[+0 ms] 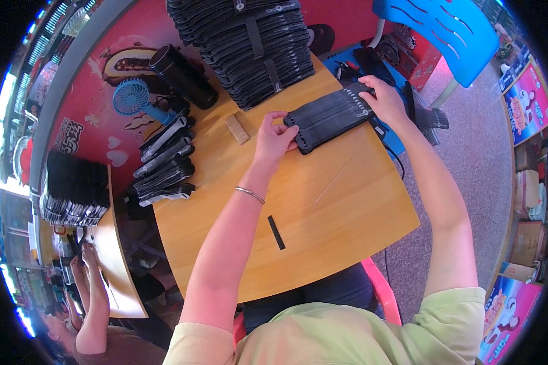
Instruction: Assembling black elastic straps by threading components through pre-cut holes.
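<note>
A flat black ribbed fabric piece (329,119) lies across the far right part of the wooden table, over its right edge. It has a scalloped left end and a row of pale marks near its right end. My left hand (274,140) pinches the scalloped end between thumb and fingers. At the other end my right hand (380,100) grips the edge, thumb toward me and fingers on the far side. A small wooden block (237,129) lies left of my left hand. Nearer me is a short black strip (276,232).
A tall pile of black fabric pieces (249,48) stands at the table's back, beside a black bottle (182,76) and a blue handheld fan (134,97). Folded black bundles (167,161) line the left edge. A blue chair (444,30) is at far right; another person's arms (91,286) work at left.
</note>
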A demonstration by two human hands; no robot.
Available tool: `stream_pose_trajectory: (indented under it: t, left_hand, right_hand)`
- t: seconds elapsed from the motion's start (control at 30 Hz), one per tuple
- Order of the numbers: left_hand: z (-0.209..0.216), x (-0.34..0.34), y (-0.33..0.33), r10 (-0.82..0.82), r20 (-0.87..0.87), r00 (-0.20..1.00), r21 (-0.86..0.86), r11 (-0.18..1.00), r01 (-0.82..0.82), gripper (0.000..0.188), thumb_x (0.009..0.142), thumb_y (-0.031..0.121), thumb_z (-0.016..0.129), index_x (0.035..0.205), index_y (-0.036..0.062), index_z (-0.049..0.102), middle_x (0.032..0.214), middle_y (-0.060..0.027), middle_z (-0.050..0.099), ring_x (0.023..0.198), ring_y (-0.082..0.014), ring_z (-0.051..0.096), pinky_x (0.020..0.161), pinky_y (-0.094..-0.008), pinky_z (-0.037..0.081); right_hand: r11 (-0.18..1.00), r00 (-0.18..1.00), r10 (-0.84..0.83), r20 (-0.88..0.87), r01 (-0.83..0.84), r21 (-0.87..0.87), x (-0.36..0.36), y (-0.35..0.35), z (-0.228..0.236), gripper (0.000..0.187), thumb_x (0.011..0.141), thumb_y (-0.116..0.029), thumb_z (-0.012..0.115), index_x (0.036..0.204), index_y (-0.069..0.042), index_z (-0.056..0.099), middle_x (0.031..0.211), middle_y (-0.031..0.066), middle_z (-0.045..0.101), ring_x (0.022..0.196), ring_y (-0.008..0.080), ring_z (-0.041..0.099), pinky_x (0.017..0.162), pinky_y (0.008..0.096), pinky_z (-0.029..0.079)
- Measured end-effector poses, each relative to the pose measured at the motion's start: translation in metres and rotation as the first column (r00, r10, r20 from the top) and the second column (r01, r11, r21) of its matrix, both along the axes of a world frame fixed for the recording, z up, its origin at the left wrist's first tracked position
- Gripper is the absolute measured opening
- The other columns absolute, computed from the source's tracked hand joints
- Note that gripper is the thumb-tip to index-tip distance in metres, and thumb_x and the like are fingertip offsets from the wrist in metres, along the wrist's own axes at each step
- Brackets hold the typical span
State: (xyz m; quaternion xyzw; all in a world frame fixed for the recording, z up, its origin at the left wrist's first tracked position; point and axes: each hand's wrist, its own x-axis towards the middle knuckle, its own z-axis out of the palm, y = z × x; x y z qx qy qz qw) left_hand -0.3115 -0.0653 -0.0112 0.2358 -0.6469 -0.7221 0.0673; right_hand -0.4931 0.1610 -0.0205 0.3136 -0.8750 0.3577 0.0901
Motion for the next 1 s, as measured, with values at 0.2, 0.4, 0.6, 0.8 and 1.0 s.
stream_pose_trajectory:
  t: [0.2, 0.4, 0.6, 0.8, 1.0]
  left_hand:
    - [-0.005, -0.001, -0.003, -0.007, 0.007, 1.0, -0.08, 0.997, 0.007, 0.039, 0.085, 0.003, 0.065, 0.118, 0.0097, 0.046, 0.08, -0.0031, 0.058, 0.067, -0.0099, 0.058, 0.056, -0.023, 0.05]
    - [-0.011, -0.004, -0.001, -0.028, 0.007, 1.0, -0.153, 0.988, 0.029, 0.038, 0.081, 0.001, 0.067, 0.114, 0.0068, 0.049, 0.076, -0.0032, 0.055, 0.066, -0.01, 0.057, 0.054, -0.0241, 0.053]
    - [-0.023, -0.001, -0.004, 0.073, -0.095, 0.993, -0.288, 0.953, -0.097, 0.04, 0.078, 0.005, 0.07, 0.113, 0.0062, 0.051, 0.072, -0.0034, 0.055, 0.058, -0.0112, 0.057, 0.049, -0.0259, 0.051]
    - [-0.017, 0.002, 0.004, -0.023, -0.07, 0.997, -0.481, 0.877, -0.013, 0.044, 0.079, 0.01, 0.071, 0.118, 0.0057, 0.052, 0.067, -0.0033, 0.055, 0.055, -0.0135, 0.057, 0.05, -0.029, 0.051]
    - [0.004, 0.025, 0.001, 0.151, -0.184, 0.971, -0.555, 0.799, -0.23, 0.04, 0.078, 0.013, 0.072, 0.115, 0.0053, 0.056, 0.083, -0.0054, 0.059, 0.075, -0.0141, 0.06, 0.066, -0.0275, 0.052]
  right_hand:
    - [1.0, 0.999, -0.003, -0.045, 0.003, 0.012, 0.003, 0.0, -0.001, 0.032, 0.084, -0.019, 0.064, 0.113, -0.013, 0.056, 0.102, 0.0125, 0.063, 0.096, 0.0303, 0.061, 0.08, 0.0394, 0.049]
    - [0.995, 0.98, -0.042, -0.197, 0.059, 0.082, 0.01, 0.005, -0.009, 0.031, 0.087, -0.02, 0.059, 0.118, -0.015, 0.055, 0.107, 0.0144, 0.059, 0.1, 0.0327, 0.058, 0.081, 0.0405, 0.048]
    - [0.999, 0.989, 0.03, -0.143, -0.033, -0.021, 0.012, -0.005, -0.019, 0.033, 0.091, -0.019, 0.053, 0.124, -0.018, 0.053, 0.111, 0.0161, 0.058, 0.101, 0.036, 0.057, 0.083, 0.0434, 0.047]
    - [0.996, 0.994, 0.034, -0.109, -0.025, 0.082, 0.011, 0.005, -0.014, 0.037, 0.093, -0.019, 0.051, 0.13, -0.022, 0.05, 0.12, 0.0196, 0.055, 0.107, 0.0373, 0.055, 0.086, 0.0429, 0.046]
    - [0.996, 0.945, -0.011, -0.327, -0.019, -0.089, 0.01, 0.008, 0.003, 0.041, 0.094, -0.018, 0.051, 0.133, -0.007, 0.045, 0.126, 0.0191, 0.051, 0.115, 0.0329, 0.049, 0.091, 0.0405, 0.044]
